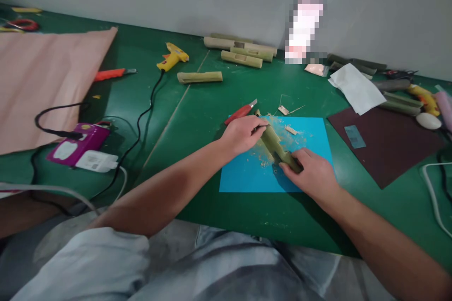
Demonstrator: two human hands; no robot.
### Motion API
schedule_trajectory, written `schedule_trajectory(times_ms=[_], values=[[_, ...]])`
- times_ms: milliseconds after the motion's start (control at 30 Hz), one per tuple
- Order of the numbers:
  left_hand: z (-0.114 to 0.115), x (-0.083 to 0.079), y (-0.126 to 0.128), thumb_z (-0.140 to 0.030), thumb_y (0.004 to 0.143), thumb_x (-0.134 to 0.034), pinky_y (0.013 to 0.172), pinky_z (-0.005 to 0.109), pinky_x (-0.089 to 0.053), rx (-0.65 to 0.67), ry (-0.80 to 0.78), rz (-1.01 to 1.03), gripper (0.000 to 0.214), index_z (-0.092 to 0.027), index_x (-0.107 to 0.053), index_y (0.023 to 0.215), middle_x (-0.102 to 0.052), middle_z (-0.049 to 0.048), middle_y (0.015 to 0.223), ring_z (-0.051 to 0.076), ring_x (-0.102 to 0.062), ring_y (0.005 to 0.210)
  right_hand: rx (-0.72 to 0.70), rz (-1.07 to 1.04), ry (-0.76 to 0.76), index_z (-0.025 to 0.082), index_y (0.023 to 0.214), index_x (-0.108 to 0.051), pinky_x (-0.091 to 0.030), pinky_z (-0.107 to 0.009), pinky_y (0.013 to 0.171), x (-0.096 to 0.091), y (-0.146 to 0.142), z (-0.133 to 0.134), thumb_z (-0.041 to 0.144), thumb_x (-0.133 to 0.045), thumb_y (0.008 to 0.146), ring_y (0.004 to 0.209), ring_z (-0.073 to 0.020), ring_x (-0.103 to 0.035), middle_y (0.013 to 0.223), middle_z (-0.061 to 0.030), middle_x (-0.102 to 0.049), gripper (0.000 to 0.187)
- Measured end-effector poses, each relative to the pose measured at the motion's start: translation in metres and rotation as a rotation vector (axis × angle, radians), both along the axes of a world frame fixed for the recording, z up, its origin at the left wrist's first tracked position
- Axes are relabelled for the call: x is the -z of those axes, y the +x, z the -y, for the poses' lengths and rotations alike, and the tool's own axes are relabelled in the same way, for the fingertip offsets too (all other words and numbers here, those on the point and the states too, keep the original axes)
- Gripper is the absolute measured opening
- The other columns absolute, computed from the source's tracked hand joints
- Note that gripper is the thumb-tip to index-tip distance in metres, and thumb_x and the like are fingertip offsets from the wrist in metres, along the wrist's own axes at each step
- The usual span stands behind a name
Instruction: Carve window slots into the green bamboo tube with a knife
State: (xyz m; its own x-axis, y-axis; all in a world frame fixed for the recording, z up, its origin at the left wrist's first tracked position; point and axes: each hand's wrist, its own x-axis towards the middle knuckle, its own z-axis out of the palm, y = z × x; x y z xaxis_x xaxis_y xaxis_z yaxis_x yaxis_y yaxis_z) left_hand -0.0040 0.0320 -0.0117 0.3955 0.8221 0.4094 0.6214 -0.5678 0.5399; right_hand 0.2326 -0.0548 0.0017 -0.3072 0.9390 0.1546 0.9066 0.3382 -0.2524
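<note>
Leaves a green strip between the front edge of the tabletop (pixel 247 211) and the blue sheet (pixel 243 178). Over it, pinches the near end of a bamboo piece (pixel 271 143) with the right hand (pixel 314 169), at its far end a thin dark object (pixel 263 125) with the left hand (pixel 243 132). Beyond the red knife (pixel 241 114), leaves room up to bamboo tubes (pixel 243 59).

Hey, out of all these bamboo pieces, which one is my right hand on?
The notched piece over the blue sheet: your right hand grips its near end. The other pieces lie farther back on the green table, out of your hands.
</note>
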Motion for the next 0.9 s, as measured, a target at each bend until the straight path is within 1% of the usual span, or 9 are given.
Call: schedule_trajectory(times_ms=[100, 233, 433, 533, 567, 700, 733, 833, 900], values=[[-0.001, 0.001, 0.0, -0.024, 0.094, -0.055, 0.09, 0.033, -0.057, -0.001, 0.013, -0.027, 0.021, -0.019, -0.07, 0.109, -0.075, 0.0062, 0.106, 0.02, -0.071, 0.1, -0.008, -0.016, 0.002, 0.021, 0.085, -0.062, -0.036, -0.03, 0.057, 0.001, 0.002, 0.0, 0.05, -0.058, 0.087, 0.068, -0.0181, -0.061, 0.081, -0.0035, -0.066, 0.03], [0.0, 0.0, 0.002, -0.024, 0.095, -0.054, 0.09, 0.032, -0.057, -0.021, 0.001, -0.032, 0.021, -0.019, -0.07, 0.108, -0.075, 0.0064, 0.105, 0.019, -0.071, 0.099, -0.005, -0.037, -0.005, 0.02, 0.086, -0.063, -0.037, -0.03, 0.056, 0.001, 0.004, 0.0, 0.049, -0.059, 0.087, 0.067, -0.0182, -0.062, 0.081, -0.0033, -0.065, 0.029], [0.005, -0.001, 0.006, -0.023, 0.098, -0.05, 0.085, 0.03, -0.057, 0.07, -0.003, -0.036, 0.022, -0.018, -0.07, 0.106, -0.074, 0.0056, 0.101, 0.018, -0.07, 0.095, -0.007, -0.057, 0.006, 0.019, 0.084, -0.062, -0.037, -0.029, 0.055, 0.003, 0.004, -0.001, 0.048, -0.06, 0.086, 0.064, -0.0178, -0.061, 0.077, -0.0028, -0.064, 0.029], [0.007, -0.001, 0.006, -0.023, 0.099, -0.047, 0.087, 0.032, -0.056, 0.021, 0.011, -0.043, 0.024, -0.016, -0.069, 0.106, -0.073, 0.0076, 0.101, 0.02, -0.069, 0.097, -0.002, -0.066, 0.007, 0.019, 0.083, -0.061, -0.037, -0.029, 0.056, 0.003, 0.003, -0.002, 0.046, -0.06, 0.087, 0.065, -0.0175, -0.061, 0.077, -0.0029, -0.064, 0.027], [0.009, -0.001, 0.007, -0.024, 0.099, -0.046, 0.087, 0.033, -0.056, 0.024, 0.017, -0.061, 0.025, -0.015, -0.069, 0.106, -0.073, 0.0083, 0.101, 0.02, -0.069, 0.097, 0.0, -0.066, 0.002, 0.02, 0.083, -0.061, -0.037, -0.029, 0.057, 0.002, 0.002, -0.002, 0.046, -0.06, 0.087, 0.065, -0.0174, -0.061, 0.077, -0.0029, -0.064, 0.027], [0.018, 0.0, 0.013, -0.025, 0.1, -0.044, 0.076, 0.029, -0.057, 0.145, -0.008, -0.162, 0.028, -0.018, -0.069, 0.109, -0.072, 0.0064, 0.093, 0.019, -0.069, 0.087, 0.015, -0.057, -0.036, 0.02, 0.082, -0.06, -0.036, -0.03, 0.055, 0.002, 0.001, -0.001, 0.047, -0.059, 0.087, 0.063, -0.0174, -0.059, 0.076, -0.0026, -0.064, 0.027], [0.019, -0.001, 0.015, -0.025, 0.1, -0.044, 0.076, 0.029, -0.057, 0.136, -0.013, -0.165, 0.028, -0.018, -0.069, 0.109, -0.072, 0.0064, 0.093, 0.019, -0.069, 0.088, 0.019, -0.059, -0.042, 0.02, 0.083, -0.061, -0.036, -0.03, 0.056, 0.002, 0.0, 0.0, 0.047, -0.059, 0.088, 0.064, -0.0178, -0.06, 0.077, -0.003, -0.064, 0.028], [0.021, -0.001, 0.017, -0.024, 0.1, -0.043, 0.083, 0.034, -0.057, 0.048, -0.002, -0.157, 0.027, -0.016, -0.068, 0.107, -0.072, 0.0085, 0.099, 0.021, -0.069, 0.094, 0.027, -0.066, -0.054, 0.02, 0.087, -0.062, -0.038, -0.031, 0.058, 0.002, 0.0, 0.001, 0.047, -0.056, 0.089, 0.069, -0.0191, -0.062, 0.081, -0.0045, -0.066, 0.028], [0.022, -0.002, 0.018, -0.024, 0.099, -0.043, 0.078, 0.032, -0.057, 0.093, 0.001, -0.186, 0.027, -0.018, -0.068, 0.108, -0.071, 0.0078, 0.095, 0.02, -0.069, 0.089, 0.025, -0.061, -0.073, 0.02, 0.086, -0.062, -0.038, -0.031, 0.058, 0.001, -0.001, 0.001, 0.047, -0.056, 0.089, 0.069, -0.0193, -0.062, 0.08, -0.0046, -0.065, 0.028]])
